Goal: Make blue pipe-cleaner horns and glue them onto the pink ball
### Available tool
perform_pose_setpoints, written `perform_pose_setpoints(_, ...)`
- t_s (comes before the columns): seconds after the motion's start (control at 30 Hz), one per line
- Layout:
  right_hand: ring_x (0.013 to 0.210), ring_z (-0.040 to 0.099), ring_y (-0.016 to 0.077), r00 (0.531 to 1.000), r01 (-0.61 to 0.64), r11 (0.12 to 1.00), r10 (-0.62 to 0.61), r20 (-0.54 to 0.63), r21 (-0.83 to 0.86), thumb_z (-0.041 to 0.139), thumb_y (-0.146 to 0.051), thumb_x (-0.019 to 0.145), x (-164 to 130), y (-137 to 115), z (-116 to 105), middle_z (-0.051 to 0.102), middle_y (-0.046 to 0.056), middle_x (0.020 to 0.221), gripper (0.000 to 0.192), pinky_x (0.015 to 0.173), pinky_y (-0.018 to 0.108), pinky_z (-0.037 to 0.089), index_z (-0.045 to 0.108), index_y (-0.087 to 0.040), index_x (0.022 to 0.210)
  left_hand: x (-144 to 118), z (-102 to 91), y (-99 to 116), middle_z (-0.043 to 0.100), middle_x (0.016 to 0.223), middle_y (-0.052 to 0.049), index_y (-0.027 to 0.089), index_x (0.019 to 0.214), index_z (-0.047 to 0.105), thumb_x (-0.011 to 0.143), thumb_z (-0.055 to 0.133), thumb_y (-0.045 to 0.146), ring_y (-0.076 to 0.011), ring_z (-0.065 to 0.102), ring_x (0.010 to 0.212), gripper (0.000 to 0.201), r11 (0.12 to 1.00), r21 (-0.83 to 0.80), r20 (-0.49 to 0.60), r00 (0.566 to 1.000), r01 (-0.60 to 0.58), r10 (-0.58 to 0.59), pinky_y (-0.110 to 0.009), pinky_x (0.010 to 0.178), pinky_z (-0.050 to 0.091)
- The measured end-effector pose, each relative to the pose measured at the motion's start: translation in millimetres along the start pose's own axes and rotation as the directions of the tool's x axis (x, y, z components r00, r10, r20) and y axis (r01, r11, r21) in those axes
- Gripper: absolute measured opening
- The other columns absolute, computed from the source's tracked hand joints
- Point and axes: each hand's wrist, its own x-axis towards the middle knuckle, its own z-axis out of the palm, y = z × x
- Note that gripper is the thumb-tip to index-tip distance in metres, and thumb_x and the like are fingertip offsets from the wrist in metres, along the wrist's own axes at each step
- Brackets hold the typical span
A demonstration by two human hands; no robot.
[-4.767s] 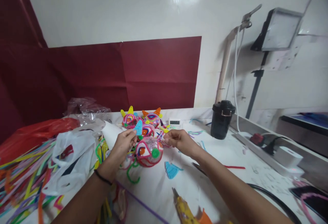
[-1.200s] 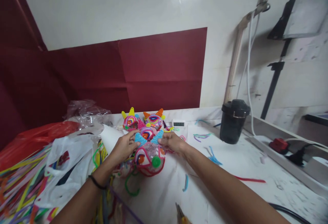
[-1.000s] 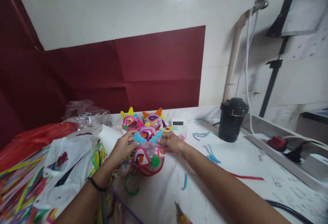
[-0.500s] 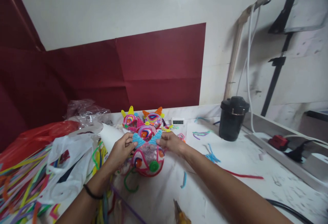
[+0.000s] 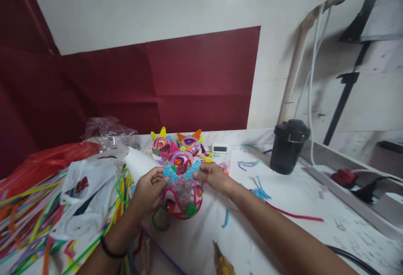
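A round pipe-cleaner animal head (image 5: 184, 199) with pink outlines, orange eyes, a green nose and a clear, crinkled middle is between my hands above the white table. Two blue ears stand on its top. My left hand (image 5: 151, 187) pinches the left blue ear (image 5: 170, 174) between thumb and fingers. With thumb and fingertips, my right hand (image 5: 211, 176) grips the right blue ear (image 5: 192, 169). Just behind are similar finished-looking heads: one with pink ears (image 5: 181, 158), one with orange ears (image 5: 189, 144), and one with yellow ears (image 5: 160, 144).
Loose pipe cleaners (image 5: 28, 208) and a white plastic bag (image 5: 88, 199) lie at left. Yellow-handled pliers (image 5: 223, 262) rest in front. Blue pipe-cleaner pieces (image 5: 260, 192), a red pipe cleaner (image 5: 299, 216), a black cup (image 5: 288, 147) and a power strip (image 5: 333, 178) are at right.
Both hands stay on the blue ears. The head has tipped slightly, showing more of its clear middle. The whole view has shifted a little.
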Motion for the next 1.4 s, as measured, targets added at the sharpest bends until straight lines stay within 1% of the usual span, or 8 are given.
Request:
perform_pose_setpoints(0.13, 0.050, 0.042, 0.0096, 1.000, -0.022, 1.000, 0.023, -0.006, 0.021, 0.070, -0.045, 0.066, -2, -2, 0, 0.046, -0.005, 0.050, 0.037, 0.050, 0.023, 0.033, 0.048, -0.018, 0.054, 0, 0.0, -4, 0.067, 0.070, -0.001, 0.018, 0.077, 0.062, 0.058, 0.068, 0.042, -0.0180, 0.063, 0.069, 0.031, 0.999, -0.037, -0.034, 0.999, -0.001, 0.000, -0.029, 0.066, 0.049)
perform_pose_setpoints(0.27, 0.048, 0.042, 0.0091, 0.999, -0.040, 0.999, 0.041, -0.004, 0.033, 0.071, -0.044, 0.065, 0, -2, 1, 0.046, -0.005, 0.049, 0.037, 0.051, 0.023, 0.035, 0.048, -0.017, 0.054, 0, 0.0, -4, 0.064, 0.065, 0.001, 0.018, 0.073, 0.061, 0.057, 0.070, 0.042, -0.0166, 0.061, 0.063, 0.030, 0.998, -0.060, -0.067, 0.998, 0.003, -0.007, -0.027, 0.062, 0.048)
perform_pose_setpoints(0.47, 0.049, 0.044, 0.0098, 0.999, -0.041, 0.998, 0.041, 0.004, 0.040, 0.070, -0.046, 0.065, 0, -2, 1, 0.046, -0.005, 0.049, 0.037, 0.053, 0.024, 0.036, 0.048, -0.018, 0.054, -3, 3.3, -8, 0.060, 0.063, 0.003, 0.018, 0.074, 0.058, 0.060, 0.070, 0.041, -0.0143, 0.058, 0.060, 0.030, 0.997, -0.083, -0.098, 0.995, 0.002, -0.010, -0.024, 0.057, 0.045)
perform_pose_setpoints(0.67, 0.050, 0.045, 0.0098, 0.999, -0.036, 0.999, 0.036, 0.001, 0.035, 0.072, -0.045, 0.064, -2, -2, 0, 0.048, -0.005, 0.049, 0.038, 0.053, 0.024, 0.036, 0.048, -0.017, 0.053, -4, 5.9, -8, 0.060, 0.063, 0.003, 0.018, 0.074, 0.058, 0.062, 0.069, 0.037, -0.0139, 0.058, 0.060, 0.025, 0.996, -0.088, -0.103, 0.995, -0.009, 0.000, -0.023, 0.057, 0.045)
perform_pose_setpoints(0.87, 0.051, 0.046, 0.0103, 0.999, -0.033, 0.998, 0.033, 0.007, 0.048, 0.073, -0.048, 0.062, -1, 3, -2, 0.048, -0.005, 0.049, 0.041, 0.053, 0.025, 0.037, 0.049, -0.017, 0.053, -4, 2.7, -10, 0.059, 0.064, 0.003, 0.018, 0.077, 0.058, 0.062, 0.071, 0.039, -0.0135, 0.057, 0.059, 0.029, 0.997, -0.078, -0.103, 0.995, -0.014, 0.006, -0.022, 0.055, 0.044)
perform_pose_setpoints(1.07, 0.052, 0.047, 0.0108, 1.000, -0.024, 0.998, 0.024, 0.012, 0.059, 0.075, -0.049, 0.060, 0, 5, -1, 0.050, -0.005, 0.051, 0.041, 0.054, 0.025, 0.037, 0.050, -0.017, 0.054, -8, 0.0, -12, 0.062, 0.065, 0.003, 0.019, 0.076, 0.059, 0.063, 0.070, 0.039, -0.0141, 0.059, 0.061, 0.026, 0.998, -0.057, -0.094, 0.995, -0.021, 0.016, -0.021, 0.056, 0.045)
perform_pose_setpoints(1.27, 0.049, 0.044, 0.0097, 1.000, -0.026, 0.998, 0.025, 0.004, 0.052, 0.074, -0.049, 0.061, -3, 1, 0, 0.045, -0.006, 0.048, 0.042, 0.053, 0.025, 0.036, 0.046, -0.018, 0.052, -12, -2.3, -15, 0.068, 0.073, -0.001, 0.018, 0.082, 0.062, 0.065, 0.070, 0.037, -0.0161, 0.063, 0.067, 0.027, 0.999, -0.044, -0.073, 0.997, -0.029, 0.025, -0.024, 0.062, 0.049)
perform_pose_setpoints(1.4, 0.048, 0.044, 0.0095, 1.000, -0.023, 0.998, 0.023, -0.009, 0.059, 0.072, -0.051, 0.062, -4, 1, 1, 0.045, -0.006, 0.048, 0.044, 0.053, 0.025, 0.035, 0.044, -0.019, 0.053, -15, -5.5, -18, 0.067, 0.070, 0.000, 0.018, 0.079, 0.062, 0.064, 0.071, 0.036, -0.0158, 0.063, 0.067, 0.025, 0.998, -0.045, -0.078, 0.997, -0.032, 0.029, -0.024, 0.062, 0.050)
